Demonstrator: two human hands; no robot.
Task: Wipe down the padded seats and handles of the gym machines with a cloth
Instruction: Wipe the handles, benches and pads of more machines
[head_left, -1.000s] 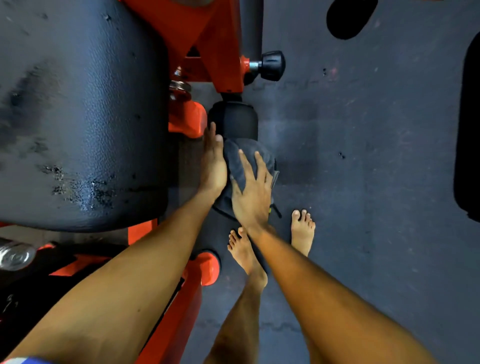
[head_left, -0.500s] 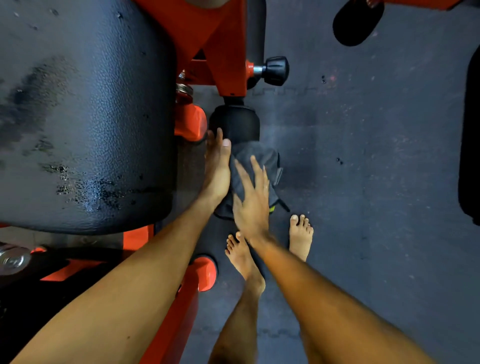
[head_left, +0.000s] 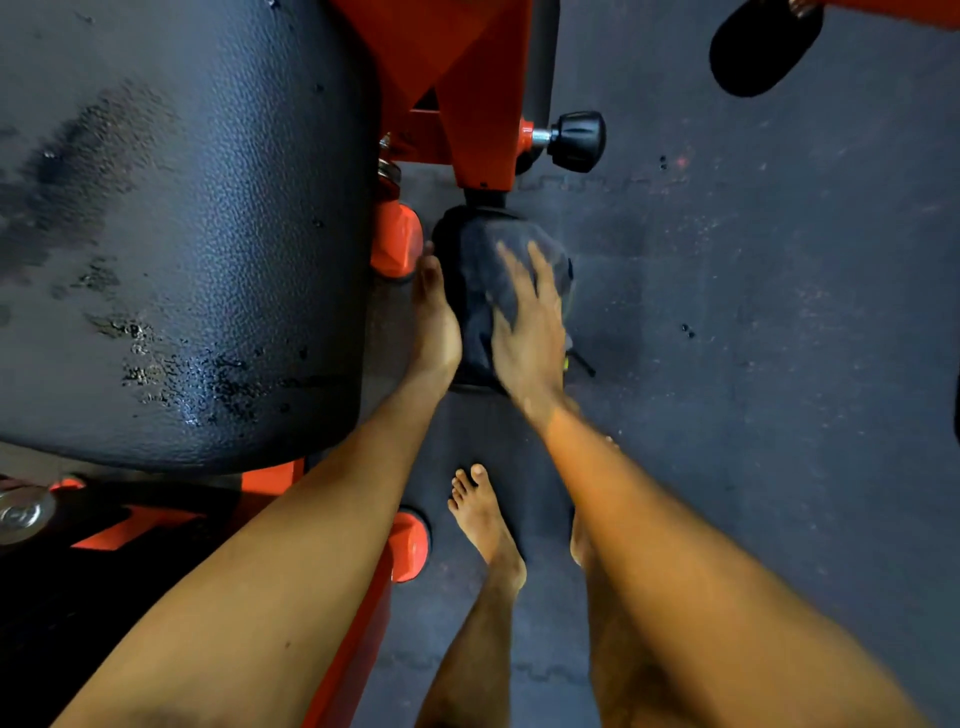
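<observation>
Partway I'd guess: the big seat pad (head_left: 182, 234) left of the grip glistens wet like it's done, the right hand (head_left: 524, 332), grip spread flat, presses the cloth (head_left: 480, 291) onto the roller pad (head_left: 448, 234) beneath it, left hand (head_left: 434, 322) flat alongside, handles unseen.

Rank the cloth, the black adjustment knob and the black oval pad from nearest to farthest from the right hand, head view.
1. The cloth, directly under the right hand.
2. The black adjustment knob, ahead, on the orange frame.
3. The black oval pad, far upper right corner.
</observation>
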